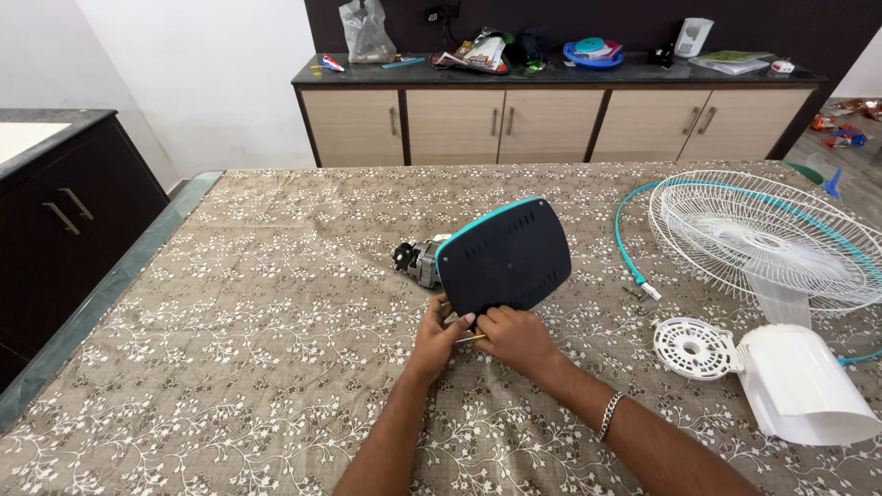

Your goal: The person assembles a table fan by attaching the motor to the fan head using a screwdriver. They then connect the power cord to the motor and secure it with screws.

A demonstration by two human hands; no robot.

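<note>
Both hands meet at the lower edge of the dark, teal-rimmed plastic fan motor cover, tilted up mid-desk; the left hand pinches that edge, the right hand closes on a thin yellow-handled screwdriver. If the tip slips, I reckon the cover could topple, or a loosened screw vanish into the floral brown tablecloth.

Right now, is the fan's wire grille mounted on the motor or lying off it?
Off. The white wire grille lies flat on the table, apart from the motor housing at both hands.
</note>
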